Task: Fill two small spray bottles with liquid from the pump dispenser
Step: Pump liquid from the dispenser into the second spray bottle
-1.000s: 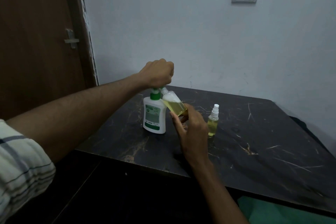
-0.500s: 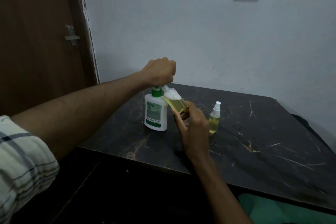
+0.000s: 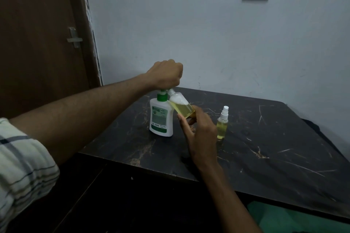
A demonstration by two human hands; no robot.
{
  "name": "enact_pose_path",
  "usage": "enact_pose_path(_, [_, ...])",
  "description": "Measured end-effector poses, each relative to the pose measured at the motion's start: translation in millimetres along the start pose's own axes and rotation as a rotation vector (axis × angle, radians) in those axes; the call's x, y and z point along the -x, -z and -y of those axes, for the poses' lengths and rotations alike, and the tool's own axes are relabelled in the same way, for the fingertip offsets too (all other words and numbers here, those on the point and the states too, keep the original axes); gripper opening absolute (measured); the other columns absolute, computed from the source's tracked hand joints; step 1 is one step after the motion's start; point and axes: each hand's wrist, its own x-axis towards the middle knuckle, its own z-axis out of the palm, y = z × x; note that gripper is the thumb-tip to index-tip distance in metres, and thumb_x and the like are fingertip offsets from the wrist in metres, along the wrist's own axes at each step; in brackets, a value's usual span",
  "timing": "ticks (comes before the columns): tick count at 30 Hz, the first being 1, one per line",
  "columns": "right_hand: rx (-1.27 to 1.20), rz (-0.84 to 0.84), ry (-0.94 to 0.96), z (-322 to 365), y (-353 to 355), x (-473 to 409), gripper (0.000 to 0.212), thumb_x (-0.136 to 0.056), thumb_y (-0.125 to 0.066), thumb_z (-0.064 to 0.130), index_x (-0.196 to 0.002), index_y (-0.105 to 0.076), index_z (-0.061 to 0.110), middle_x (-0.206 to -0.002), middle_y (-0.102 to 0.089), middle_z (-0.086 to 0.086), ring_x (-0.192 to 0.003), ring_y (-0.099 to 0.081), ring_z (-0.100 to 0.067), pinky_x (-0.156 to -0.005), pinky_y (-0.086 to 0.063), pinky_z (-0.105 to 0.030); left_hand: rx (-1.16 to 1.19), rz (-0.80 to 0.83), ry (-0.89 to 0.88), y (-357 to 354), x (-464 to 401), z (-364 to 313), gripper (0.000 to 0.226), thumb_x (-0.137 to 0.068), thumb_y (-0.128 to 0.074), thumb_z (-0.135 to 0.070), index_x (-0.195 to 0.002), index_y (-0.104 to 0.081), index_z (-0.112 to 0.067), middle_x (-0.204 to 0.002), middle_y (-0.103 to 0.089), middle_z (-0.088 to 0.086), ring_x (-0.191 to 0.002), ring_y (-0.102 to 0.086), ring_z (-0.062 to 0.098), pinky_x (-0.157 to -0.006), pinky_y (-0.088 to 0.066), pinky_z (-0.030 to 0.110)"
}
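While the fisted left hand (image 3: 166,75) presses the pump dispenser (image 3: 161,117), the right hand (image 3: 200,134) grips a tilted, foam-topped, yellow-filled bottle (image 3: 180,107) at its nozzle; a capped spray bottle (image 3: 222,123) stands beside, holding yellow liquid.

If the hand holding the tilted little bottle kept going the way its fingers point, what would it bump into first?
Most likely the pump dispenser. The right hand points up and leftward, holding the tilted bottle right beside it. Depth is hard to judge, so it might slip just past.
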Motion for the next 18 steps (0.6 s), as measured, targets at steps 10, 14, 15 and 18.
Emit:
enact_pose_path(10, [0.022, 0.011, -0.001, -1.3, -2.0, 0.0, 0.051, -0.097, -0.06, 0.048, -0.134, -0.061, 0.013, -0.104, -0.068, -0.002, -0.087, -0.06, -0.008, -0.075, -0.055, -0.025, 0.06, -0.001, 0.036, -3.5, 0.8, 2.8, 0.03, -0.084, -0.052, -0.004, -0.067, -0.04, -0.026, -0.083, -0.06, 0.002, -0.07, -0.052, 0.02, -0.062, -0.035, 0.034])
enact_pose_path(14, [0.015, -0.006, 0.007, -1.2, -1.9, -0.8, 0.049, -0.098, -0.057, 0.05, -0.133, -0.061, 0.015, -0.102, -0.067, 0.0, -0.087, -0.06, -0.009, -0.075, -0.056, -0.03, 0.061, -0.009, 0.032, -2.0, 1.3, 0.2, 0.031, -0.082, -0.051, -0.002, -0.066, -0.039, -0.025, -0.074, -0.051, -0.002, -0.067, -0.047, 0.019, -0.059, -0.032, 0.034])
enact_pose_path(15, [0.015, -0.006, 0.007, -1.2, -2.0, -1.0, 0.049, -0.098, -0.057, 0.051, -0.132, -0.061, 0.015, -0.102, -0.067, 0.0, -0.087, -0.06, -0.01, -0.075, -0.056, -0.03, 0.061, -0.001, 0.033, -3.5, 1.8, 0.1, 0.03, -0.082, -0.052, -0.002, -0.067, -0.039, -0.024, -0.075, -0.052, -0.002, -0.066, -0.047, 0.019, -0.059, -0.032, 0.034])
enact_pose_path(18, [0.01, -0.01, 0.01, -0.4, -0.9, 0.0, 0.052, -0.098, -0.055, 0.054, -0.132, -0.062, 0.015, -0.101, -0.067, 0.0, -0.086, -0.06, -0.01, -0.075, -0.056, -0.031, 0.057, 0.014, 0.038, -3.9, 2.6, -0.6, 0.029, -0.084, -0.052, -0.003, -0.069, -0.04, -0.025, -0.08, -0.054, 0.0, -0.069, -0.048, 0.018, -0.062, -0.033, 0.034])
